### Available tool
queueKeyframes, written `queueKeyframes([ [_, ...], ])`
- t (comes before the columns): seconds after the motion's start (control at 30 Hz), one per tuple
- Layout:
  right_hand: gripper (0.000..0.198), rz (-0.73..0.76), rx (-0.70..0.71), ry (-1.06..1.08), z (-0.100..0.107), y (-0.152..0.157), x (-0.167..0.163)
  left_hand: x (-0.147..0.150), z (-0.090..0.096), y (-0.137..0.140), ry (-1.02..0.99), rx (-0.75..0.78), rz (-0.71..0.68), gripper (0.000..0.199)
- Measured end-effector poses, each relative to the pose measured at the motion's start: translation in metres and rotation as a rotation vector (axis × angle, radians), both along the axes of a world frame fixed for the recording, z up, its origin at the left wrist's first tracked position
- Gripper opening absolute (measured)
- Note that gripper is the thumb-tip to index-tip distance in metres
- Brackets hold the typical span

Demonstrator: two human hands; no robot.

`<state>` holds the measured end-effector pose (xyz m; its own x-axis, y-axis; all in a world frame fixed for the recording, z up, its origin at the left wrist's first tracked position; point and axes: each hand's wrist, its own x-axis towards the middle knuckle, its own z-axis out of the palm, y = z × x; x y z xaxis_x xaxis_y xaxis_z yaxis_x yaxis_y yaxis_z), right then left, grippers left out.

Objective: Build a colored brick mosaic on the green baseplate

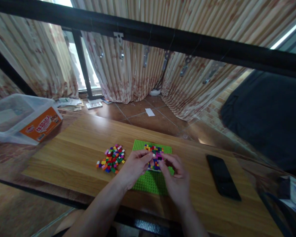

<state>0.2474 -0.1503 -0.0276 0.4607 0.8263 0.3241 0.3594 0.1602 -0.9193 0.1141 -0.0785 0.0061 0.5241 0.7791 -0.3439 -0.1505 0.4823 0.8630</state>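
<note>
A green studded baseplate lies on the wooden table, with a multicoloured block of small toy bricks on it. My left hand reaches over the plate's left side, thumb and forefinger pinched on a small white brick above the block. From the right, my right hand comes up to the block's right edge. Its thumb and forefinger are curved with their tips apart, near magenta bricks; whether they touch these I cannot tell. Both hands hide parts of the block. Left of the plate is a pile of loose coloured bricks.
A black phone lies on the table at the right. A clear plastic box with an orange label stands at the far left. Across the upper view runs a dark bar, before patterned curtains. Papers lie on the tiled floor.
</note>
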Motion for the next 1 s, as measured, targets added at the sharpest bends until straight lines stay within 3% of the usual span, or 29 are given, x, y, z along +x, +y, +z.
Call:
queueKeyframes([
  [0.1,0.024,0.026,0.015,-0.163,0.0022,-0.0020,-0.0039,0.0015,0.0018,-0.0032,0.016,0.039,-0.047,0.030],
  [0.3,0.017,0.025,-0.002,-0.238,-0.0010,-0.0027,-0.0022,0.0021,0.0035,-0.0068,0.043,0.116,-0.069,0.026],
  [0.53,0.017,0.010,0.025,-0.273,0.0003,-0.0033,-0.0030,0.0019,-0.0041,-0.0021,0.066,0.244,-0.048,0.022],
  [0.73,0.013,0.042,-0.006,-0.287,0.0004,-0.0025,-0.0035,0.0030,-0.0060,-0.0016,0.080,0.262,-0.047,0.021],
  [1.0,0.013,-0.091,-0.064,-0.247,0.0004,-0.0034,0.0006,0.0004,-0.0046,0.0007,0.152,0.284,-0.021,0.035],
])
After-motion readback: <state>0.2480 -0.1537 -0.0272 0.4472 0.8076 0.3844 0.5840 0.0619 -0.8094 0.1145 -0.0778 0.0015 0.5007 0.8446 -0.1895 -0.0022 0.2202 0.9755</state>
